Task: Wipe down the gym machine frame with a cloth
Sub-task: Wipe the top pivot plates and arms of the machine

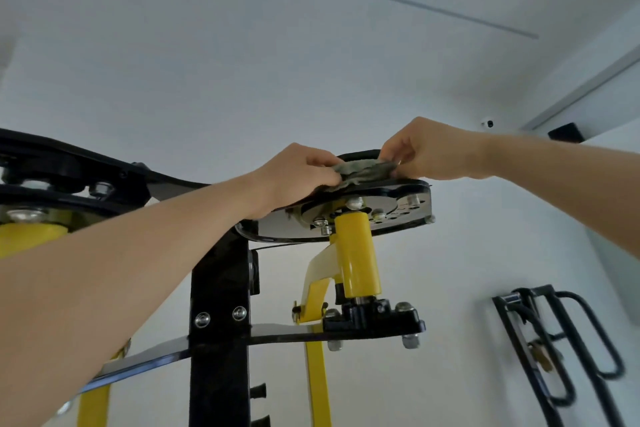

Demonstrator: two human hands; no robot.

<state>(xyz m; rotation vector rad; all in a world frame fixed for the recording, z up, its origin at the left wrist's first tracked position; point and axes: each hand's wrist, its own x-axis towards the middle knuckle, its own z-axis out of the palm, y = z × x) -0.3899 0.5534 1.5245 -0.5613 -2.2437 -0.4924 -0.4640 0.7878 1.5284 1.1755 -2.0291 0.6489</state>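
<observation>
Both arms raised overhead to the machine's upper pivot

- Cloth [363, 173]: greyish, crumpled, stretched between the two sets of fingers, lying on the upper face of the black top plate [414, 186].
- Left hand [301, 177]: fingers curled down and together over the cloth's near end, thumb tucked under; reads as a pinch.
- Right hand [429, 152]: fingertips and thumb bunched together, nipping the cloth's far end.
- Likely reason for the two-handed hold: a cloth held taut at both ends can be drawn back and forth over a surface the person cannot see from below. Judgement only.
- Directly beneath the fingers: the plate's glossy underside with bolts, then the yellow sleeve [356, 253]. Below the left wrist, the black upright [220, 305].

Not readable:
- The plate's top face is hidden by its own rim, so how much cloth touches it, and any dust there, cannot be told.
- The curved black piece just behind the fingers is mostly covered.
- Fingertips of both hands partly buried in cloth folds.
- Frame cut off at the left and bottom edges
</observation>
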